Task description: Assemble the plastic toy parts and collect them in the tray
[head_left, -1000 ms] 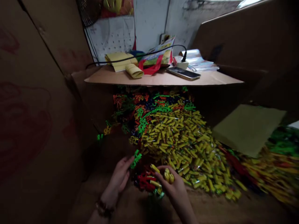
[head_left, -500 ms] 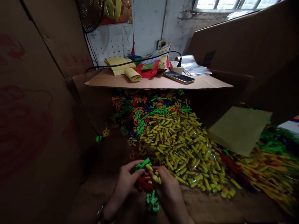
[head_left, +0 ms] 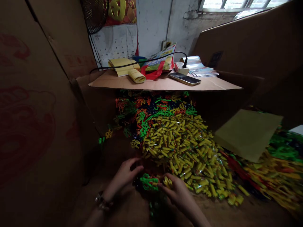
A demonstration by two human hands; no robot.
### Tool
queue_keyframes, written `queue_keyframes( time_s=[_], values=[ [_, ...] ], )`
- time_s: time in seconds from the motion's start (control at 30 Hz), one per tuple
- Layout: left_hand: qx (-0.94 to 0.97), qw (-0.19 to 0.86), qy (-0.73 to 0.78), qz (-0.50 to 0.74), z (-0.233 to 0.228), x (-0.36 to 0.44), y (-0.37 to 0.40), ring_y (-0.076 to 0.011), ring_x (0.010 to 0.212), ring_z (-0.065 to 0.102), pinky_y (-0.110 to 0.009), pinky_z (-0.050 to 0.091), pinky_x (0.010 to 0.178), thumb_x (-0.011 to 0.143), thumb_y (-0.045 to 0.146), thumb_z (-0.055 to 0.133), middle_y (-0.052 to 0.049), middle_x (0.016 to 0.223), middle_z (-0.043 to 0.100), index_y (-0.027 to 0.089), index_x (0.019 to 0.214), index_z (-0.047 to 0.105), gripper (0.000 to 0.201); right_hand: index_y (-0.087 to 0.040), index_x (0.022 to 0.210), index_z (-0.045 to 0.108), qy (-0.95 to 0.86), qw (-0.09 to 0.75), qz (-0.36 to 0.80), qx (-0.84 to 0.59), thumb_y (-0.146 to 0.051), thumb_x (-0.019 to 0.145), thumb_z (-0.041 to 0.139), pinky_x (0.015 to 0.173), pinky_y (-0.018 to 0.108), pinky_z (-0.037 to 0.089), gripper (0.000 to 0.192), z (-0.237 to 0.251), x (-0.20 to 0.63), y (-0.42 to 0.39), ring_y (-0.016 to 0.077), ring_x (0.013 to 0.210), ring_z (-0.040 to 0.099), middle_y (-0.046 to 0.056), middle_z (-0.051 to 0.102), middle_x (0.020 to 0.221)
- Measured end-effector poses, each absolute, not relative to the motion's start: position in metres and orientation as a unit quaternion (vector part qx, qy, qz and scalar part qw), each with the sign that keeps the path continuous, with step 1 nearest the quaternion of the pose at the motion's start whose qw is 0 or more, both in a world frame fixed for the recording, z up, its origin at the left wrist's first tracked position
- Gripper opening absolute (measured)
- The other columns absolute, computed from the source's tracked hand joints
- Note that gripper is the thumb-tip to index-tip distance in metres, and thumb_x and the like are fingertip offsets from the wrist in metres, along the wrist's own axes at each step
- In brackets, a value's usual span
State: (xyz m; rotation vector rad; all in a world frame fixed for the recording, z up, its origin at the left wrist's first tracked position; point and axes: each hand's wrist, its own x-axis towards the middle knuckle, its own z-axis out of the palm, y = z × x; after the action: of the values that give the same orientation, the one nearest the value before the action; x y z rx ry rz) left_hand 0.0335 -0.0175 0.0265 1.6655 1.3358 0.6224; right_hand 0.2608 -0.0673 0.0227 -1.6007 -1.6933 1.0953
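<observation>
Since the earlier frame both hands have dropped lower and the red pieces between them no longer show. The left hand (head_left: 124, 175) now lies with its fingers loosely curled, holding nothing, just beside the green piece (head_left: 149, 182). That piece is a bright green, knobbly plastic cluster, its long axis running left to right, at the near edge of the yellow pile (head_left: 187, 151). The right hand (head_left: 178, 192) pinches small yellow pieces (head_left: 167, 182) at its fingertips, touching the green piece.
</observation>
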Motion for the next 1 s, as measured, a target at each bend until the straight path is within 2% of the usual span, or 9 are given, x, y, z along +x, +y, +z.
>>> queue_keyframes(
  time_s=[0.07, 0.13, 0.27, 0.43, 0.53, 0.63, 0.73, 0.83, 1.0],
  values=[
    [0.653, 0.380, 0.605, 0.251, 0.013, 0.036, -0.012, -0.0311, 0.110, 0.059, -0.043, 0.038, 0.100, 0.075, 0.021, 0.059, -0.016, 0.113, 0.067, 0.014, 0.105, 0.068, 0.032, -0.020, 0.075, 0.060, -0.618, 0.281, 0.356, -0.643, -0.045, 0.073, 0.057, 0.059, 0.028, 0.041, 0.025, 0.012, 0.268, -0.069, 0.0205, 0.061, 0.058, 0.003, 0.064, 0.064],
    [0.642, 0.384, 0.616, 0.249, 0.003, 0.038, -0.008, -0.0319, 0.111, 0.058, -0.045, 0.037, 0.101, 0.070, 0.011, 0.059, -0.017, 0.112, 0.067, 0.013, 0.099, 0.069, 0.031, -0.020, 0.080, 0.060, -0.584, 0.299, 0.357, -0.665, -0.047, 0.070, 0.060, 0.060, 0.029, 0.042, 0.029, 0.007, 0.274, -0.071, 0.0211, 0.062, 0.059, 0.002, 0.064, 0.064],
    [0.594, 0.424, 0.611, 0.307, -0.003, 0.036, 0.000, -0.0262, 0.111, 0.058, -0.037, 0.040, 0.100, 0.061, 0.005, 0.061, -0.011, 0.115, 0.067, 0.015, 0.098, 0.068, 0.039, -0.019, 0.096, 0.058, -0.464, 0.381, 0.491, -0.632, -0.045, 0.068, 0.067, 0.052, 0.024, 0.042, 0.039, 0.013, 0.271, -0.077, 0.0163, 0.060, 0.057, -0.002, 0.058, 0.064],
    [0.490, 0.496, 0.605, 0.384, 0.005, 0.039, -0.004, -0.0235, 0.091, 0.066, -0.033, 0.051, 0.080, 0.066, 0.025, 0.064, -0.011, 0.098, 0.072, 0.011, 0.093, 0.066, 0.031, -0.021, 0.120, 0.051, -0.339, 0.447, 0.651, -0.511, -0.038, 0.064, 0.074, 0.050, 0.020, 0.041, 0.063, 0.025, 0.250, -0.082, 0.0159, 0.070, 0.063, 0.003, 0.065, 0.084],
    [0.365, 0.583, 0.573, 0.447, 0.017, 0.049, -0.017, -0.0168, 0.075, 0.066, -0.025, 0.051, 0.065, 0.065, 0.035, 0.067, -0.009, 0.089, 0.072, 0.012, 0.091, 0.065, 0.035, -0.021, 0.107, 0.055, -0.314, 0.458, 0.674, -0.488, -0.040, 0.059, 0.079, 0.050, 0.021, 0.043, 0.057, 0.020, 0.236, -0.077, 0.0163, 0.067, 0.064, 0.004, 0.066, 0.082],
    [0.291, 0.658, 0.517, 0.464, 0.031, 0.061, -0.029, -0.0130, 0.067, 0.064, -0.021, 0.049, 0.062, 0.059, 0.036, 0.076, -0.006, 0.078, 0.071, 0.011, 0.086, 0.065, 0.038, -0.018, 0.085, 0.059, -0.348, 0.472, 0.619, -0.523, -0.048, 0.057, 0.078, 0.041, 0.020, 0.038, 0.046, 0.015, 0.225, -0.069, 0.0113, 0.048, 0.053, -0.001, 0.060, 0.065],
    [0.290, 0.689, 0.460, 0.479, 0.041, 0.071, -0.037, -0.0162, 0.074, 0.066, -0.024, 0.051, 0.069, 0.061, 0.040, 0.077, -0.007, 0.081, 0.072, 0.012, 0.089, 0.064, 0.042, -0.016, 0.082, 0.064, -0.421, 0.509, 0.508, -0.553, -0.050, 0.062, 0.075, 0.049, 0.024, 0.045, 0.042, 0.018, 0.220, -0.064, 0.0141, 0.055, 0.056, 0.001, 0.062, 0.065],
    [0.329, 0.680, 0.442, 0.483, 0.042, 0.076, -0.041, -0.0208, 0.083, 0.067, -0.031, 0.051, 0.078, 0.069, 0.044, 0.072, -0.009, 0.091, 0.072, 0.013, 0.096, 0.063, 0.043, -0.015, 0.081, 0.066, -0.468, 0.515, 0.435, -0.572, -0.049, 0.066, 0.071, 0.058, 0.026, 0.048, 0.037, 0.026, 0.220, -0.064, 0.0176, 0.064, 0.060, 0.005, 0.067, 0.073],
    [0.425, 0.610, 0.478, 0.467, 0.038, 0.075, -0.042, -0.0257, 0.099, 0.063, -0.033, 0.048, 0.088, 0.076, 0.045, 0.065, -0.013, 0.103, 0.070, 0.011, 0.101, 0.065, 0.042, -0.016, 0.077, 0.064, -0.504, 0.490, 0.367, -0.609, -0.047, 0.070, 0.068, 0.051, 0.024, 0.047, 0.032, 0.028, 0.222, -0.069, 0.0160, 0.055, 0.060, 0.003, 0.067, 0.066]
  ],
)
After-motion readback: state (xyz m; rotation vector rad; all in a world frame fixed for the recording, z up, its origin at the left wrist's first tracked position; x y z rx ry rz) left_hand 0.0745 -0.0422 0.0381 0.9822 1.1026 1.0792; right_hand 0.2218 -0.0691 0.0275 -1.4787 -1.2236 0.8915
